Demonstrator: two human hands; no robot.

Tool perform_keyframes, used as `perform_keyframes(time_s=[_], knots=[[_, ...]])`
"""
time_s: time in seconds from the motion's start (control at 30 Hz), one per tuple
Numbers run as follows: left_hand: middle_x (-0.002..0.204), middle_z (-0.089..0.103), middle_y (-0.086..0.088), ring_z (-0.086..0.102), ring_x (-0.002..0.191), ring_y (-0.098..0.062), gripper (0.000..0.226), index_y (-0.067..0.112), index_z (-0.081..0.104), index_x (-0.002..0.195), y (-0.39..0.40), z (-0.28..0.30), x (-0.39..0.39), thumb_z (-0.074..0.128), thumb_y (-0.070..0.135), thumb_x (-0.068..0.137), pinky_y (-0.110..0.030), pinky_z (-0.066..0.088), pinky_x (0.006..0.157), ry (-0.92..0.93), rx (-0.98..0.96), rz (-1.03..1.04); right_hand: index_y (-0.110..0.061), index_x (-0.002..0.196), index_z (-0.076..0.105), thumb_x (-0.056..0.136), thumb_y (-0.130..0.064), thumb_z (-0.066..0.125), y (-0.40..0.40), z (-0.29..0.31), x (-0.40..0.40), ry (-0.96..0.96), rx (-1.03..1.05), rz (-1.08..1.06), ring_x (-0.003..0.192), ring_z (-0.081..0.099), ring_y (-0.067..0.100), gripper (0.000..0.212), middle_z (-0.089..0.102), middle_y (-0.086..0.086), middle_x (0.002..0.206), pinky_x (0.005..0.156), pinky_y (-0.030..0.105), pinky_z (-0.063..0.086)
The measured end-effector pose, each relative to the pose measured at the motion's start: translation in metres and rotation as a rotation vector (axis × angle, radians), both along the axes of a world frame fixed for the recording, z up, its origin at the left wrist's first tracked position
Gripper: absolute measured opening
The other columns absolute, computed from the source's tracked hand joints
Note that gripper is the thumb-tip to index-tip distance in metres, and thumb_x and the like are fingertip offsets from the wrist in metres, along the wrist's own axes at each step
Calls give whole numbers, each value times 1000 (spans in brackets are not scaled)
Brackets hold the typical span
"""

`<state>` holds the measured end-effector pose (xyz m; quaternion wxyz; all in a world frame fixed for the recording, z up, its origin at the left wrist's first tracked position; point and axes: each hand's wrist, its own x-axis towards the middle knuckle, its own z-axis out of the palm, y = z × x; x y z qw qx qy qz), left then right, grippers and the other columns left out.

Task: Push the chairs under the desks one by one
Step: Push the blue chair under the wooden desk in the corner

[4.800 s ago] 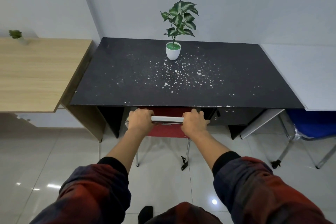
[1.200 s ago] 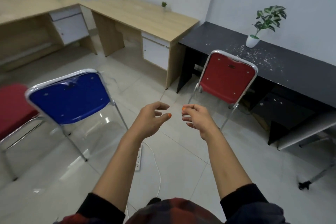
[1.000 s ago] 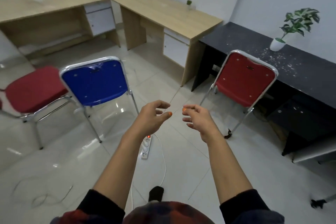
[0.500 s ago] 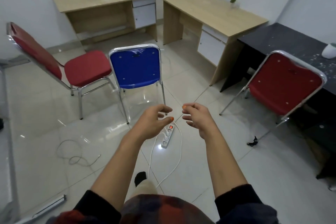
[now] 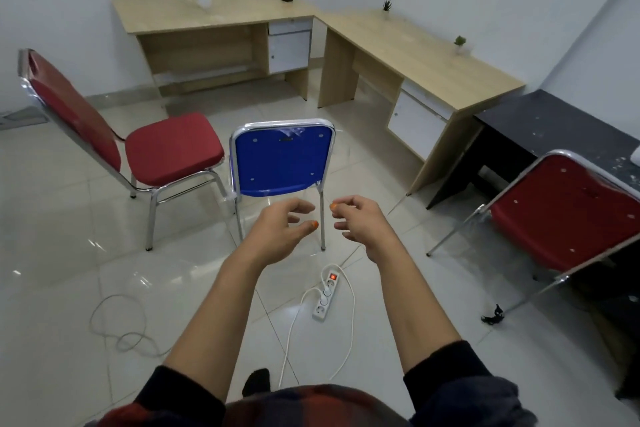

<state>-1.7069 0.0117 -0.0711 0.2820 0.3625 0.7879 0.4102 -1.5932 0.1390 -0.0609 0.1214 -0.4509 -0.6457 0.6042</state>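
Head view: both arms are extended forward and down over the tiled floor (image 5: 69, 253). The left hand (image 5: 277, 232) and right hand (image 5: 363, 222) are empty, fingers loosely curled and relaxed, grasping nothing; the posture reads as readiness to take a chair back. The blue chair (image 5: 282, 159) stands free on the floor just beyond the hands with its backrest turned toward them, apart from both and not under any desk; this orientation suits a two-handed grip on the top rail. The L-shaped wooden desk (image 5: 398, 42) lies further ahead and well apart from it, so the chair appears the next item to push. A red padded chair (image 5: 169, 146) stands to the left, side-on, also clear of any desk. A second red chair (image 5: 568, 215) at the right sits against the black desk (image 5: 554, 121), only partly beneath it. A power strip (image 5: 325, 298) with trailing cable lies on the floor below the hands, a likely snag for chair legs.
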Motion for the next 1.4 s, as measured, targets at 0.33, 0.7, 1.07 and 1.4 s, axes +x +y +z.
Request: perform_keyframes(time_s=[0.33, 0.7, 1.07, 1.4], knots=[[127, 59, 8, 58, 114, -14, 33, 26, 61, 122, -20, -3, -126, 68, 31, 91, -36, 53, 91, -2, -7, 37, -21, 113, 63, 96, -27, 63, -9, -7, -128, -13, 69, 82, 98, 62, 18, 19, 62, -1, 111, 85, 33, 53], [131, 59, 8, 55, 120, -12, 35, 28, 60, 125, 12, -11, -175, 67, 33, 91, -30, 46, 93, 58, -49, -74, -21, 123, 62, 95, -30, 65, 14, -14, -177, -142, 141, 122, 111, 59, 22, 30, 62, 3, 123, 97, 41, 51], [145, 43, 1, 39, 133, -22, 59, 25, 46, 140, 84, -20, -263, 71, 32, 86, -49, 39, 108, 343, -92, -37, -23, 136, 52, 93, -29, 65, 82, -32, -264, -290, 330, 149, 123, 51, 26, 45, 49, 5, 136, 101, 43, 48], [137, 43, 1, 41, 122, -25, 83, 31, 31, 146, 149, -87, -319, 75, 45, 76, -45, 36, 100, 617, -445, -121, -31, 121, 55, 79, -30, 72, 149, -77, -321, -585, 781, 263, 125, 36, 21, 46, 42, -1, 124, 113, 61, 17]])
